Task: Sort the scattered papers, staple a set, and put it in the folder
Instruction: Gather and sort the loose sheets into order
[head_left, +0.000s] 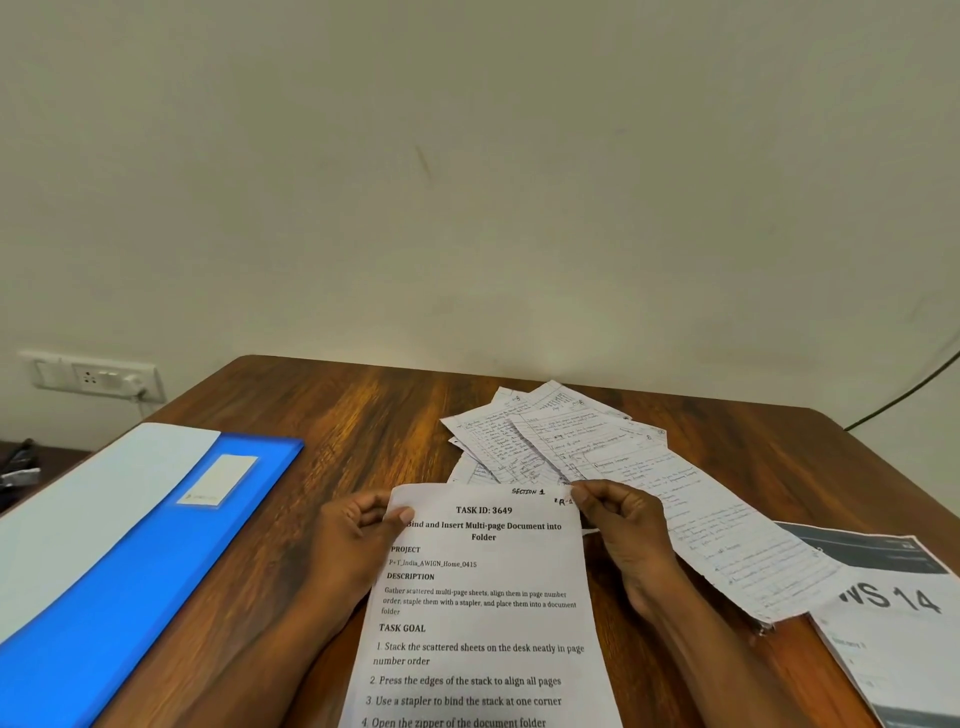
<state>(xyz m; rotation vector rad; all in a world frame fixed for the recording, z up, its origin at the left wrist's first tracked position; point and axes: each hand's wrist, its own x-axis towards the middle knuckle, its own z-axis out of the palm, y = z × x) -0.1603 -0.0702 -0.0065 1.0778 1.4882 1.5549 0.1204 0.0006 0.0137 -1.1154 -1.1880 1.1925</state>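
Brown wooden table (363, 415) pushed up against a pale wall (467, 156). White printed sheet (483, 613) held up over the near edge of the table, with "TASK ID: 3649" in bold at the top and a list of steps lower down. Left hand (358, 540) pinching the sheet's top left corner, thumb on the front, fingers curled behind. Right hand (623, 525) pinching the top right corner the same way, thumb on the front near the handwritten "SECTION 1".

Scattered papers (571, 447) lying just behind the hands, spread out like a fan and overlapping each other, full of handwriting too small to read. One long page (737, 545) of the pile reaching toward the right, past the right wrist. Another printed sheet (893, 613) at the far right edge, with big black letters "WS 14" and a dark band across its top, partly under that long page.

Blue folder (135, 571) flat on the left side of the table, well apart from the papers, with a small pale label (221, 478) on its cover and a white sheet (78, 519) lying along its left side.

White socket plate (93, 376) on the wall at the left. Dark cable (904, 395) hanging at the far right.
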